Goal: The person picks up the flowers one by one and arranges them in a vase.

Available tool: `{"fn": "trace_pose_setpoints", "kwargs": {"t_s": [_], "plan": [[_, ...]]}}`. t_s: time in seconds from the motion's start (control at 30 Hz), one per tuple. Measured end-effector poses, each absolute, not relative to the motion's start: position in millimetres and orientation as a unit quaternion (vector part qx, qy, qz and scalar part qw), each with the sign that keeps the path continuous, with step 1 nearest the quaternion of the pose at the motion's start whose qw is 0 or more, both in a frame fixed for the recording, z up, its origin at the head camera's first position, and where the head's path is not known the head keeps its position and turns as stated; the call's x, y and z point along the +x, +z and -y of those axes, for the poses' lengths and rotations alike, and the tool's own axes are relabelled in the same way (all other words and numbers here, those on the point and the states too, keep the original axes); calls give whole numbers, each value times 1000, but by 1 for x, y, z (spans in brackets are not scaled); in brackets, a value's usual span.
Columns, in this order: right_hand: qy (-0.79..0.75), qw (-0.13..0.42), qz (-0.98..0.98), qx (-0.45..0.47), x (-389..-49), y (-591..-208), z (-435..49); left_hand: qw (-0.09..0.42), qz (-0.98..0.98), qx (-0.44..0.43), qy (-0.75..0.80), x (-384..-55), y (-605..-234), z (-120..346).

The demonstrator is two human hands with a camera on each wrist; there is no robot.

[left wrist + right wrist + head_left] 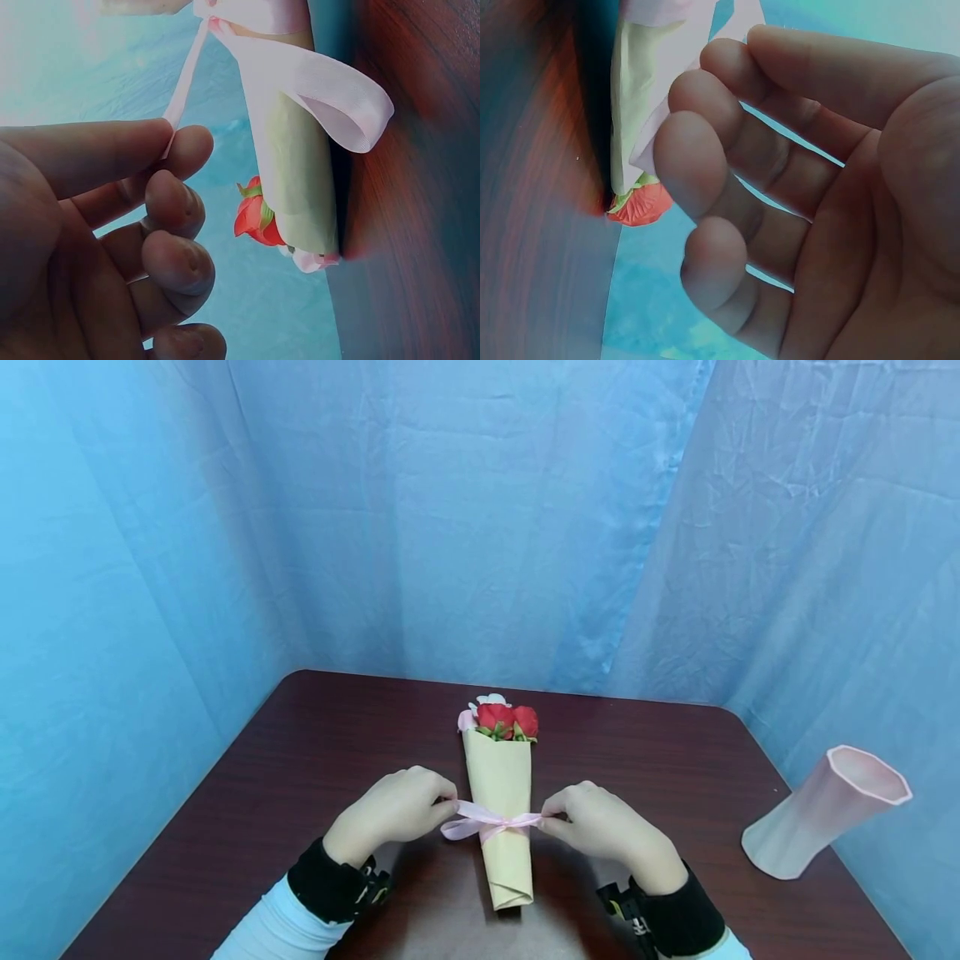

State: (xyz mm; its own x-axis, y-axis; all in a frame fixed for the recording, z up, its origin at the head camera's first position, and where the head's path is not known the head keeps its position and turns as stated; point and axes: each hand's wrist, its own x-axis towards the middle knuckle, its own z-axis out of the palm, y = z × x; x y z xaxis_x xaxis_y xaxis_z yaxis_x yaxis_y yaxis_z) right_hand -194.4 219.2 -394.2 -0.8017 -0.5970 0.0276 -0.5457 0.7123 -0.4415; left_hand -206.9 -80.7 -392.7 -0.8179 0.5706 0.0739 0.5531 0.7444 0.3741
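A small bouquet in cream wrapping paper (498, 774) lies on the table, its flower end pointing away. Red roses (495, 717) show at the top, beside a white flower (491, 699) and a pale pink one (467, 721). Around the lower half of the wrap runs a pink ribbon (504, 821), knotted in front, with a loop (352, 105) sticking out to the left. My left hand (397, 806) pinches one ribbon strand between thumb and forefinger, left of the bouquet. On the other side, my right hand (600, 822) pinches another part of the ribbon, pulled straight.
A pale pink vase (821, 814) with an angular rim stands near the right edge of the dark wood table (360, 718). Light blue cloth (465, 527) hangs behind and on both sides.
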Motion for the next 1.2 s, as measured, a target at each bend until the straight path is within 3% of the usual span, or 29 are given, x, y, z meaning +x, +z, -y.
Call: {"fn": "trace_pose_setpoints", "kwargs": {"t_s": [1.2], "plan": [[-210, 68, -933, -285, -198, -389, -237, 72, -928, 298, 211, -216, -391, 95]]}}
